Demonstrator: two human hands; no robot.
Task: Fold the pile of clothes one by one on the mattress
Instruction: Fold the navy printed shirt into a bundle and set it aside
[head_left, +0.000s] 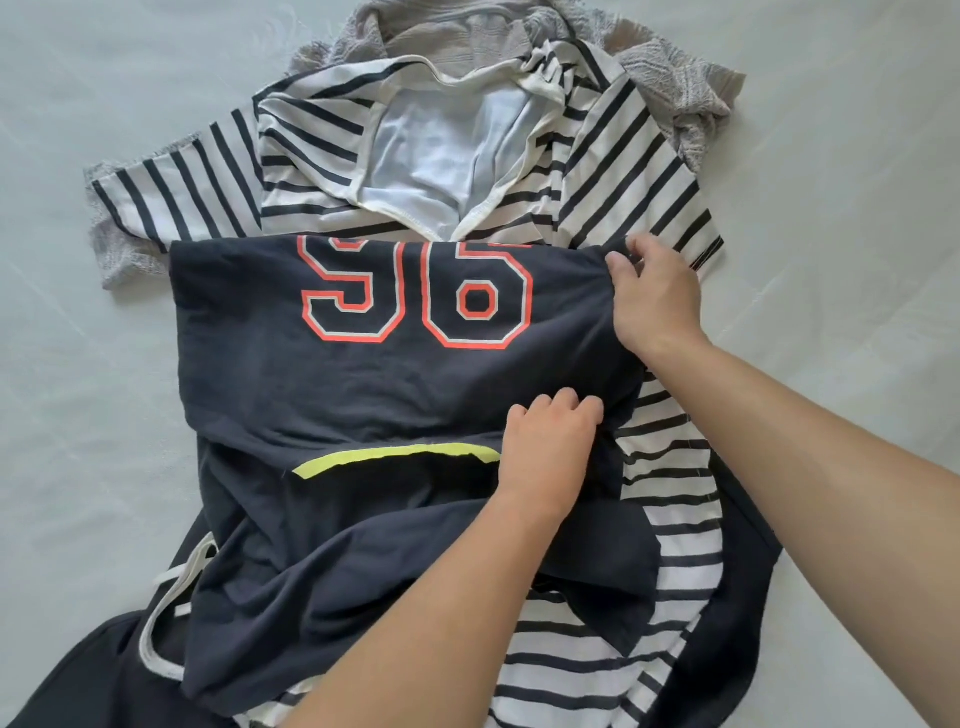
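A navy T-shirt (363, 374) with orange-outlined numerals and a yellow stripe lies partly folded on top of the pile, in the middle of the view. My right hand (657, 296) pinches its far right corner. My left hand (550, 447) is closed on the shirt's right edge, nearer to me. Under it lies a white shirt with dark stripes (613, 171), spread open with its pale inside showing. A grey textured garment (670, 83) sticks out from beneath at the far side.
The pale mattress (93, 467) surrounds the pile on the left, right and far sides. Another dark garment with a white-trimmed edge (171, 597) lies at the near left, partly under the navy shirt.
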